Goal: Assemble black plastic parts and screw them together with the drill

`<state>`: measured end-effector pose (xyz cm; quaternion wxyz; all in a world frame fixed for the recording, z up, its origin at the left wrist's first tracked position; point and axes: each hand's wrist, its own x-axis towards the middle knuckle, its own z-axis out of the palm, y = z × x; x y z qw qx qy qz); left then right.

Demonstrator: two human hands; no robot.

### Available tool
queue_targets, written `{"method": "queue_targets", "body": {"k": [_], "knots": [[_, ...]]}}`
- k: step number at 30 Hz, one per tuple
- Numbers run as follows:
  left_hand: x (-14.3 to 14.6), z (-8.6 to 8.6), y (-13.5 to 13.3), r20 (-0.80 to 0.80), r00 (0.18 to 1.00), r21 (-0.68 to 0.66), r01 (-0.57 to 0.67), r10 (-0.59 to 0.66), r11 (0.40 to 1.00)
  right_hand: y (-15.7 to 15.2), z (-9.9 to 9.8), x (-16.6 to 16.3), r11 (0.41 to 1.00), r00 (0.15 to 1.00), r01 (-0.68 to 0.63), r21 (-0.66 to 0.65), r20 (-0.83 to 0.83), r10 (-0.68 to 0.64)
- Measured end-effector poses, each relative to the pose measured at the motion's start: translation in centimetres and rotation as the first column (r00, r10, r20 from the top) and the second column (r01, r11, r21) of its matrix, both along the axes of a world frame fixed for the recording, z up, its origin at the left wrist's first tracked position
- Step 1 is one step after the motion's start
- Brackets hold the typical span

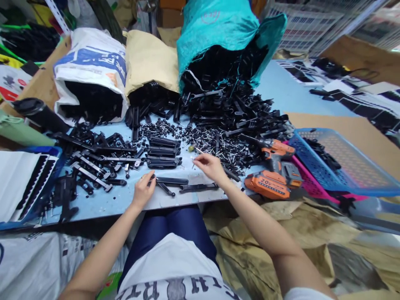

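Black plastic lies before us on the blue desk (103,208), and at the near edge our left hand (144,191) is clenched lightly, thumb and forefinger grasping the left end of a long black bar (173,181). That bar stretches rightward from our fingers, with a shorter black arm (165,189) slanting off below it. Our right hand (210,166) hovers above and to the right, its fingers pinched together at a small thin piece (193,163), too tiny for us to name for certain. Below that hand, near the desk's edge, we see a flat wrench-like part (199,188).

Just beyond the bar, four black assemblies (163,152) lie side by side in a neat stack of rows. Right of them spreads a heap of screws (226,152), and left of them a jumble of dark handles (103,156). An orange drill (271,166) rests at our right, beside a blue basket (350,166) that has black pieces inside. At the back, three sacks have their mouths toward us: a white sack (90,54), a beige sack (151,62) and a teal sack (215,29), black parts spilling from the teal one.
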<state>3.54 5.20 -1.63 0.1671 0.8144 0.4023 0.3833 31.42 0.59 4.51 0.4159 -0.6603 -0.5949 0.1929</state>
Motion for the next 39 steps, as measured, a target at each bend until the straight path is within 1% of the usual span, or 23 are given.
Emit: {"method": "queue_targets", "body": {"k": [2, 4, 7, 10, 12, 15, 16, 18, 19, 20, 21, 22, 24, 28, 30, 32, 35, 37, 39], "knots": [[0.0, 0.0, -0.1, -0.075, 0.993, 0.067, 0.093, -0.088, 0.993, -1.8, -0.7, -1.9, 0.999, 0.997, -0.037, 0.012, -0.063, 0.037], [-0.1, 0.0, -0.1, -0.14, 0.981, 0.108, 0.153, -0.138, 0.982, -3.1, -1.3, -3.3, 0.998, 0.997, -0.058, 0.031, -0.046, 0.06], [-0.2, -0.2, 0.1, -0.175, 0.977, 0.142, 0.147, -0.121, 0.979, -3.9, -2.1, -4.3, 0.995, 0.997, -0.066, 0.069, 0.044, 0.063], [-0.5, -0.1, 0.6, -0.221, 0.961, 0.138, 0.198, -0.164, 0.97, -4.0, -2.6, -4.6, 0.991, 0.993, -0.066, 0.117, 0.103, 0.054], [-0.7, 0.4, 0.8, -0.251, 0.951, 0.129, 0.219, -0.182, 0.967, -4.2, -2.9, -4.6, 0.986, 0.989, -0.091, 0.139, 0.125, 0.074], [0.2, 1.6, 0.3, -0.295, 0.949, 0.169, 0.164, -0.109, 0.972, -4.6, -3.2, -4.7, 0.979, 0.98, -0.131, 0.157, 0.173, 0.103], [0.9, 2.0, -0.1, -0.322, 0.938, 0.181, 0.197, -0.131, 0.963, -4.8, -3.3, -4.7, 0.976, 0.977, -0.135, 0.169, 0.187, 0.103], [2.7, 2.6, -1.0, -0.396, 0.878, 0.149, 0.35, -0.269, 0.925, -5.0, -3.4, -4.8, 0.971, 0.974, -0.132, 0.202, 0.207, 0.089], [3.7, 2.7, -1.4, -0.431, 0.831, 0.102, 0.432, -0.351, 0.896, -5.1, -3.4, -4.8, 0.969, 0.972, -0.129, 0.213, 0.218, 0.081], [4.6, 2.7, -1.7, -0.457, 0.786, 0.042, 0.486, -0.416, 0.873, -5.1, -3.4, -4.9, 0.968, 0.97, -0.128, 0.216, 0.23, 0.076], [5.5, 2.6, -1.9, -0.475, 0.755, -0.017, 0.505, -0.451, 0.863, -5.2, -3.5, -4.9, 0.968, 0.967, -0.13, 0.213, 0.242, 0.076], [6.2, 2.4, -2.1, -0.485, 0.742, -0.065, 0.497, -0.463, 0.865, -5.3, -3.6, -5.0, 0.97, 0.964, -0.135, 0.202, 0.253, 0.081], [7.0, 1.9, -2.1, -0.488, 0.744, -0.125, 0.458, -0.457, 0.88, -5.4, -4.0, -5.0, 0.973, 0.961, -0.143, 0.184, 0.261, 0.092], [7.2, 1.2, -2.4, -0.451, 0.813, -0.134, 0.346, -0.368, 0.929, -5.7, -5.3, -4.7, 0.971, 0.961, -0.147, 0.189, 0.258, 0.095], [7.1, 1.1, -2.6, -0.429, 0.839, -0.13, 0.311, -0.336, 0.942, -5.9, -6.1, -4.1, 0.961, 0.945, -0.198, 0.191, 0.298, 0.136], [7.1, 1.2, -2.7, -0.425, 0.839, -0.13, 0.315, -0.34, 0.94, -5.9, -6.9, -3.2, 0.943, 0.903, -0.284, 0.172, 0.377, 0.203], [7.3, 1.4, -2.5, -0.443, 0.81, -0.137, 0.362, -0.384, 0.922, -5.4, -7.4, -1.3, 0.897, 0.802, -0.432, 0.09, 0.494, 0.336], [7.2, 1.6, -2.4, -0.444, 0.805, -0.131, 0.376, -0.393, 0.917, -5.0, -7.0, 0.0, 0.857, 0.732, -0.515, 0.015, 0.528, 0.43], [6.7, 1.7, -2.8, -0.414, 0.827, -0.093, 0.378, -0.381, 0.921, -4.6, -5.9, 0.9, 0.825, 0.676, -0.562, -0.059, 0.541, 0.5]]}}
